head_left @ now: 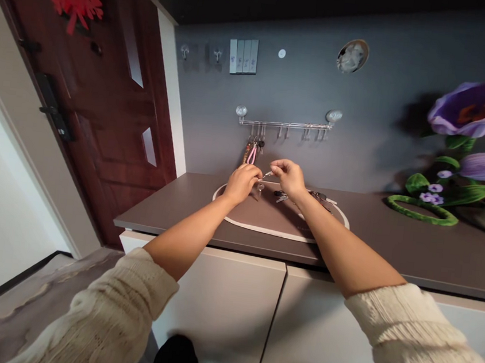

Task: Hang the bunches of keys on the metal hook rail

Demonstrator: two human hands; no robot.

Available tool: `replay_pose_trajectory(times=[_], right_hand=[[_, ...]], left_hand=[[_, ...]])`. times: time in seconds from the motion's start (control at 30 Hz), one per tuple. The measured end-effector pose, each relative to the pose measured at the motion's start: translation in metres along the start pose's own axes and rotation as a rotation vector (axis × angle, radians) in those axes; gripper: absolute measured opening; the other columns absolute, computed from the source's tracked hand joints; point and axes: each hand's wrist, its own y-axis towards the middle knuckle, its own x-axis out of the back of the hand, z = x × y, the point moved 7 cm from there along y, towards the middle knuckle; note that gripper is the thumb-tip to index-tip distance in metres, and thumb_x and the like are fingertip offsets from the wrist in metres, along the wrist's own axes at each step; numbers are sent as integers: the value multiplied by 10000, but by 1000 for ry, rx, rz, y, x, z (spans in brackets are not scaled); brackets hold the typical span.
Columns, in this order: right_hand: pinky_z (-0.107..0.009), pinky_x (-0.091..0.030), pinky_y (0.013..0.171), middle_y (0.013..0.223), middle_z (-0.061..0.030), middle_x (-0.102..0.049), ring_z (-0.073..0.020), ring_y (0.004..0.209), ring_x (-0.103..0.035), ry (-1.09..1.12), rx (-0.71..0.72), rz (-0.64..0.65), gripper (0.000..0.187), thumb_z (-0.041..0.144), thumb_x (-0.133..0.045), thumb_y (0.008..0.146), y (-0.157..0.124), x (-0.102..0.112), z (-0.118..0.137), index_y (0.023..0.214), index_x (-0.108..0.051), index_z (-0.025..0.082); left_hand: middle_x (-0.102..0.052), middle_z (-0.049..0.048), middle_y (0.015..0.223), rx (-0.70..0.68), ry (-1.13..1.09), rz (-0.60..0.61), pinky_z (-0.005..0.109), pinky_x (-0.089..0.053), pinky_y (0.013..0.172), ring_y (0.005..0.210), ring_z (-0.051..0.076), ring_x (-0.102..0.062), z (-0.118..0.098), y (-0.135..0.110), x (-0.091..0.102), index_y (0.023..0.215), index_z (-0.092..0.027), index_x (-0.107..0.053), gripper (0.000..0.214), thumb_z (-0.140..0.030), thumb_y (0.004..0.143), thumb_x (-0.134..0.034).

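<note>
Above a brown mat [265, 213] with a pale rim, my two hands are raised close together. My left hand [242, 181] is closed in a pinch on a small bunch of keys [260, 189], which hangs at its fingertips. My right hand [289, 178] pinches a small metal piece [268, 174] between the two hands; it may belong to the same bunch, but its exact kind is too small to tell. More keys [282, 198] lie on the mat under my right hand, and dark key fobs [319, 196] lie behind the right wrist.
On the grey wall, a clear hook rail [292, 125] carries several hooks; keys with a pink strap [252, 153] hang at its left. Purple fabric flowers [477, 114] stand on the right of the counter [413, 248]. A dark red door [117, 93] is at left.
</note>
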Motion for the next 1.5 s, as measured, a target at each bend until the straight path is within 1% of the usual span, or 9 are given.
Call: replay_pose_trajectory(times=[0.13,0.27,0.43,0.6,0.77,0.9,1.1,1.37,1.5], right_hand=[[-255,-466,692,689,-9,-601,-85,595,-553,132,-109,38,70,180,-545,719,-2,-7,-14,766,-573,137],[-224,-441,600,604,17,-557,-68,521,-502,158,-216,134,65,200,-561,711,-8,-19,-26,731,-560,139],[-222,-407,578,565,19,-540,-74,520,-472,73,-189,259,150,286,-581,681,-15,-31,-30,676,-568,137],[-231,-397,610,652,4,-585,-80,570,-473,-9,-117,220,237,354,-604,643,-13,-27,-22,739,-608,137],[-242,-405,659,747,-9,-617,-90,639,-504,44,-77,244,297,407,-605,645,-16,-28,-4,780,-623,143],[-240,-409,665,755,-12,-622,-95,657,-517,60,-73,285,302,405,-612,641,-21,-31,5,784,-624,138],[-253,-409,681,713,-22,-619,-102,643,-518,63,-44,307,301,408,-621,630,-21,-34,2,733,-622,126],[-254,-397,654,660,-5,-582,-97,606,-490,38,-58,235,256,382,-590,636,-16,-29,-8,682,-599,130],[-248,-393,642,659,3,-563,-94,612,-482,93,-50,213,251,382,-586,626,-14,-28,-13,677,-566,136]], left_hand=[[-614,17,861,90,-40,-61,254,-372,805,870,151,-508,5,1,6,786,-205,-582,161,-108,785,-454],[-619,17,855,159,-81,-103,228,-383,777,833,132,-528,9,1,9,790,-191,-586,176,-112,792,-429],[-620,18,837,176,-128,-149,209,-395,738,771,113,-531,14,0,10,798,-184,-602,175,-123,776,-439],[-628,21,798,244,-146,-187,208,-410,697,666,96,-521,24,-1,11,799,-170,-623,157,-154,754,-473],[-639,13,717,359,-206,-212,205,-424,667,631,92,-532,35,-2,11,775,-156,-636,138,-162,716,-512],[-636,10,678,435,-310,-248,193,-426,629,604,86,-538,40,-5,10,750,-143,-635,118,-165,690,-536],[-624,-4,630,431,-347,-223,186,-418,601,582,82,-538,36,-5,4,683,-149,-627,78,-151,667,-551],[-634,8,653,452,-422,-222,195,-431,621,599,86,-556,34,-6,-3,691,-141,-630,77,-160,678,-556],[-640,12,672,411,-474,-225,203,-437,633,605,88,-558,33,-5,-7,710,-139,-628,92,-193,699,-554]])
